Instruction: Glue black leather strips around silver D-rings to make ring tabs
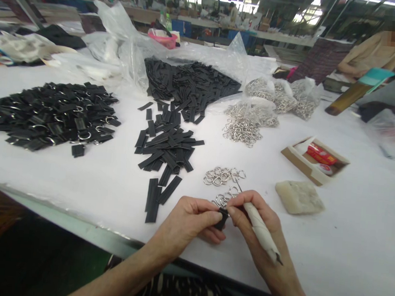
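My left hand (192,222) pinches a small black strip (223,218) between thumb and fingers near the table's front edge. My right hand (255,217) is closed round a white-wrapped tool (262,233) and also pinches the same strip from the right. Its thin metal tip points up towards a few metal D-rings (226,197) lying just behind both hands. A small cluster of D-rings (223,175) lies a little farther back.
Loose black strips (167,148) lie to the left, with a larger heap (188,82) behind on clear plastic. Strips fitted with rings (47,115) are piled at far left. Bags of rings (278,97), an open cardboard box (313,159) and a pale block (298,197) lie right. Another person (373,52) sits at far right.
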Demonstrator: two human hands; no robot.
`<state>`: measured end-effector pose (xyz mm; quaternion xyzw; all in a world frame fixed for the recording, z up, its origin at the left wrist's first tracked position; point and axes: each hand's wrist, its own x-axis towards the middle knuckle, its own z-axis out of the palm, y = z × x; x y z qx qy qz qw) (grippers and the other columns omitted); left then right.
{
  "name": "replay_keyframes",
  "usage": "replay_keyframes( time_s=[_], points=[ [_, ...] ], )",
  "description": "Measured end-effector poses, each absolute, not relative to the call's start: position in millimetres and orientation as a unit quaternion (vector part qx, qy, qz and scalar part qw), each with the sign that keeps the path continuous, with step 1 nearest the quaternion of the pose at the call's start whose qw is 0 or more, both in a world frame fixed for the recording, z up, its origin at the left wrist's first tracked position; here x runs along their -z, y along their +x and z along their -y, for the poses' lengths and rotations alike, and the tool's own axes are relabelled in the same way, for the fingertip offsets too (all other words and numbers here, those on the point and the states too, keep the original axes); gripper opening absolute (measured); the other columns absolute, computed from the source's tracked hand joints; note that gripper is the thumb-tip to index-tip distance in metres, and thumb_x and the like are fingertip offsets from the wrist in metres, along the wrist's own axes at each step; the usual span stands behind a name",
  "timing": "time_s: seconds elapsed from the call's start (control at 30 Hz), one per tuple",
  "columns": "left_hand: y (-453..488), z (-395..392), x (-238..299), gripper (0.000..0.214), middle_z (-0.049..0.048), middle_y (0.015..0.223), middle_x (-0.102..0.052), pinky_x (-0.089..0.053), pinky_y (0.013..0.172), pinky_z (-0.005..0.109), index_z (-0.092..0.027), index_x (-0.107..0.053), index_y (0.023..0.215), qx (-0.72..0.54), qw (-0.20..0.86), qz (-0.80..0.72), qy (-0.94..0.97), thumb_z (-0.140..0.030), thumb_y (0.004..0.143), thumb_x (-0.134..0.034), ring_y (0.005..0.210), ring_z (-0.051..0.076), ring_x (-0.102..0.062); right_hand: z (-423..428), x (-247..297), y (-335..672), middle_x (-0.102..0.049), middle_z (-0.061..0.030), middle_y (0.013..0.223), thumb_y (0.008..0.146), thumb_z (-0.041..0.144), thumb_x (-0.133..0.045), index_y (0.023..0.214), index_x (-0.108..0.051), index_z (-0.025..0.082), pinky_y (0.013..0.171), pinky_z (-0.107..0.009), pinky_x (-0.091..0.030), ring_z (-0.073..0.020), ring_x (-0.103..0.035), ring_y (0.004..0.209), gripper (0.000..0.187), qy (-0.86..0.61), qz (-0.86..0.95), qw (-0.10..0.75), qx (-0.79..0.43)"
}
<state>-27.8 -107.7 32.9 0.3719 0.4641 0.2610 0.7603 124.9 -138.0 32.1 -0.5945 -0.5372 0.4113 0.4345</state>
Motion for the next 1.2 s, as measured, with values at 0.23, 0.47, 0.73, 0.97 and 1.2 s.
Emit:
replay_keyframes(
  time_s=[0.23, 0.47, 0.73, 0.97, 1.2],
  points=[
    [-21, 115, -37, 0.016, 0.0052, 0.063, -0.071, -0.056, 0.062, 0.028, -0.011, -0.07, 0.079, -0.363, 0.678, -0.502, 0.395, -0.025, 0.077, -0.063, 0.06, 0.017, -0.067, 140, -31, 108, -0.062, -0.0021, 0.084, 0.082, 0.031, -0.059, 0.082, -0.053, 0.022, 0.061, -0.025, -0.048, -0.0158, -0.058, 0.076, 0.01, -0.593, 0.482, 0.509, -0.395],
    [-22, 119, -34, 0.011, 0.0013, 0.066, -0.069, -0.055, 0.063, 0.026, -0.014, -0.069, 0.074, -0.433, 0.615, -0.519, 0.406, -0.024, 0.077, -0.065, 0.061, 0.017, -0.066, 134, -41, 95, -0.059, 0.0004, 0.074, 0.082, 0.03, -0.057, 0.081, -0.05, 0.022, 0.059, -0.026, -0.048, -0.0145, -0.057, 0.066, 0.011, -0.565, 0.498, 0.512, -0.414],
    [-31, 127, -34, 0.013, 0.0012, 0.071, -0.063, -0.047, 0.055, 0.022, -0.019, -0.069, 0.072, -0.461, 0.479, -0.533, 0.524, -0.021, 0.08, -0.059, 0.06, 0.013, -0.058, 134, -37, 82, -0.053, 0.0028, 0.066, 0.082, 0.024, -0.055, 0.082, -0.049, 0.023, 0.052, -0.024, -0.042, -0.0137, -0.051, 0.06, 0.006, -0.575, 0.531, 0.494, -0.379],
    [-43, 129, -42, 0.014, 0.0013, 0.066, -0.059, -0.046, 0.058, 0.024, -0.019, -0.069, 0.065, -0.48, 0.475, -0.526, 0.517, -0.02, 0.077, -0.061, 0.06, 0.014, -0.056, 130, -44, 81, -0.054, 0.0026, 0.067, 0.083, 0.026, -0.054, 0.08, -0.048, 0.022, 0.053, -0.025, -0.04, -0.014, -0.05, 0.061, 0.007, -0.528, 0.576, 0.476, -0.402],
    [-55, 123, -35, 0.013, 0.0016, 0.046, -0.062, -0.047, 0.051, 0.024, -0.012, -0.067, 0.067, -0.469, 0.684, -0.438, 0.347, -0.024, 0.068, -0.072, 0.043, 0.012, -0.055, 126, -50, 88, -0.056, 0.0011, 0.08, 0.08, 0.02, -0.055, 0.081, -0.048, 0.023, 0.06, -0.025, -0.041, -0.0143, -0.051, 0.069, 0.007, -0.501, 0.595, 0.46, -0.428]
  ],
)
